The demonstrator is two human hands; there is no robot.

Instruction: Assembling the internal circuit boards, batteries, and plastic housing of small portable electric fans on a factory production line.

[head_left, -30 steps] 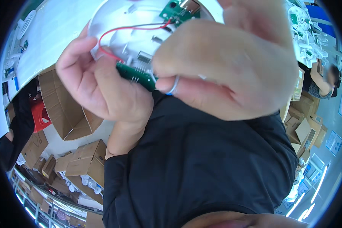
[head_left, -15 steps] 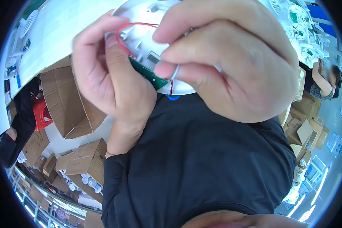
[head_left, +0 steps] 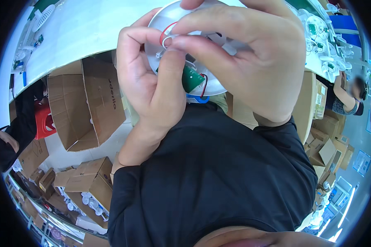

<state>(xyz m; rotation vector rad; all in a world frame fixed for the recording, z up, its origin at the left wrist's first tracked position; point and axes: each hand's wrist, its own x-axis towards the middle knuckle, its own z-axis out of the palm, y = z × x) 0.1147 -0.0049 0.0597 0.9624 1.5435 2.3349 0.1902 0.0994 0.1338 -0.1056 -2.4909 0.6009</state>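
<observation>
White desk (head_left: 90, 24) stretches beyond and to the left of a round white plastic housing (head_left: 213, 87). Farthest left of the housing lie a slotted white grille (head_left: 44, 18) and, lower, a red plastic stool (head_left: 43, 120); nearer gapes an open cardboard box (head_left: 74, 111). At the housing's left rim, the left hand (head_left: 154, 78) has its fingers closed, gripping that rim. Over the housing's near part is a green circuit board (head_left: 192, 79) (red and black wires (head_left: 205, 83) curl beside it). Across the housing's right side reaches the right hand (head_left: 251, 53), thumb and forefinger nearly together by a thin white loop (head_left: 163, 43); I cannot tell whether they grip it.
</observation>
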